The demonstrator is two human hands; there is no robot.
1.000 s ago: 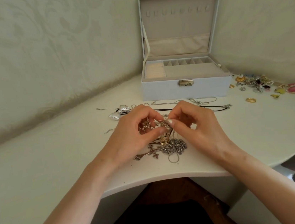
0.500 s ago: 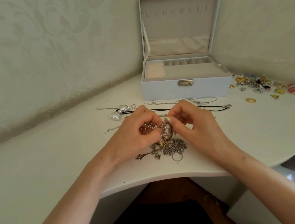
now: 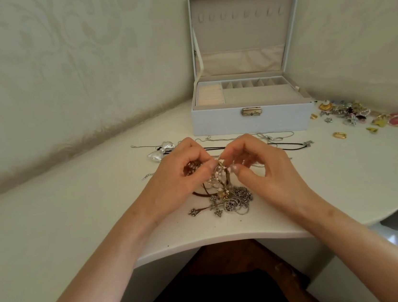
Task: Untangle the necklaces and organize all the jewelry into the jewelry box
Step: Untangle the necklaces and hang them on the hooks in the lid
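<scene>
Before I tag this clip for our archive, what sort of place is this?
Probably a home, perhaps a bedroom dressing corner: a pale curved table against damask-patterned wallpaper, an open jewelry box, and tangled necklaces that the left hand and right hand pinch.

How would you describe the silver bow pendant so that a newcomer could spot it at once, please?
Start at the open jewelry box at the back of the white table. Off its front left corner, beyond the left hand, lies the silver bow pendant. It is the only puffy, shiny bow; its neighbours are thin chains and a black cord.
</scene>
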